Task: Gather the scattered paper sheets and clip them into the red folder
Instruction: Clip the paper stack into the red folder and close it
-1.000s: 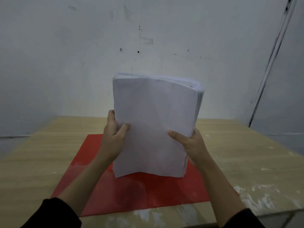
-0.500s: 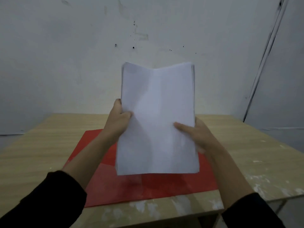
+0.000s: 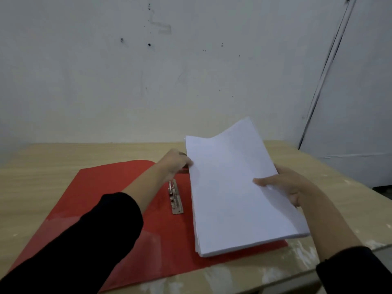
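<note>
Red folder (image 3: 118,187) lies open and flat on the pale wooden table (image 3: 42,166), its two halves spread left and right, with a metal clip (image 3: 175,198) fixed along the middle fold. The stack of white paper sheets (image 3: 233,187) sits over the folder's right half, just beside the clip. Its near edge is low against the red cover, while its far end lifts and bows upward. Whether the near edge actually rests on the folder cannot be told.

The right hand (image 3: 290,185) grips the stack at its right edge: the thumb lies across the top sheet and the fingers curl underneath. The left hand (image 3: 176,161) reaches across the folder to the far end of the clip, right at the stack's far left edge. Its fingertips are hidden behind the paper and the knuckles — so it is unclear whether they pinch anything or merely touch.

Both forearms come out of black sleeves (image 3: 84,240). The table's near edge shows whitish scuffs and smears. Behind the table stands a grey-white wall (image 3: 191,71) dotted with small dark marks, and a pale panel (image 3: 360,81) edged by a dark line leans in at the right.
</note>
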Action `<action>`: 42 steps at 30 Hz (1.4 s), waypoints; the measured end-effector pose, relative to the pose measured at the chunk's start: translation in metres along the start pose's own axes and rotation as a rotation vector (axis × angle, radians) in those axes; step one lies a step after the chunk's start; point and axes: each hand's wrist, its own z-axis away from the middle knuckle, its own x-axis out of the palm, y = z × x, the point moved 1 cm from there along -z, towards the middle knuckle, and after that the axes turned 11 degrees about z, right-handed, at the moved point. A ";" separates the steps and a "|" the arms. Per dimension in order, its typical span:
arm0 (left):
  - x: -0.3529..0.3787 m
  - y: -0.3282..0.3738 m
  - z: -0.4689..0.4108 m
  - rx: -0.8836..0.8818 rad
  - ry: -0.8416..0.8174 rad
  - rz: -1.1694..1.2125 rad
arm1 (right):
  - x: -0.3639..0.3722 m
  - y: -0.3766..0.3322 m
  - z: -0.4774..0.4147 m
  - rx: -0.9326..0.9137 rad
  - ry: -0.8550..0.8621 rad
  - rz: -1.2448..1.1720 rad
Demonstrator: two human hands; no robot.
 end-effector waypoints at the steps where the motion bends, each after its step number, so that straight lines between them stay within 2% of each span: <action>1: -0.002 -0.003 -0.004 -0.015 -0.006 -0.052 | 0.001 0.004 -0.003 0.024 0.000 0.012; 5: -0.009 -0.018 -0.021 -0.047 -0.012 -0.320 | 0.009 0.013 -0.019 0.089 -0.019 0.045; 11: -0.025 -0.040 -0.029 -0.053 -0.022 -0.490 | 0.024 0.014 -0.035 0.152 -0.047 0.134; 15: -0.038 -0.047 -0.025 0.003 -0.033 -0.508 | 0.030 0.014 -0.044 0.184 -0.078 0.147; 18: -0.051 -0.055 -0.016 0.123 0.023 -0.441 | 0.031 0.017 -0.049 0.207 -0.107 0.109; 22: -0.064 -0.066 -0.001 0.281 0.074 -0.480 | 0.033 0.018 -0.053 0.233 -0.136 0.069; 27: -0.066 -0.076 0.007 0.389 0.096 -0.493 | 0.035 0.017 -0.056 0.224 -0.152 0.041; 32: -0.066 -0.078 0.007 0.438 0.101 -0.513 | 0.037 0.018 -0.062 0.211 -0.162 0.025; 42: -0.067 -0.078 0.008 0.390 0.068 -0.443 | 0.036 0.027 -0.062 0.229 -0.147 -0.042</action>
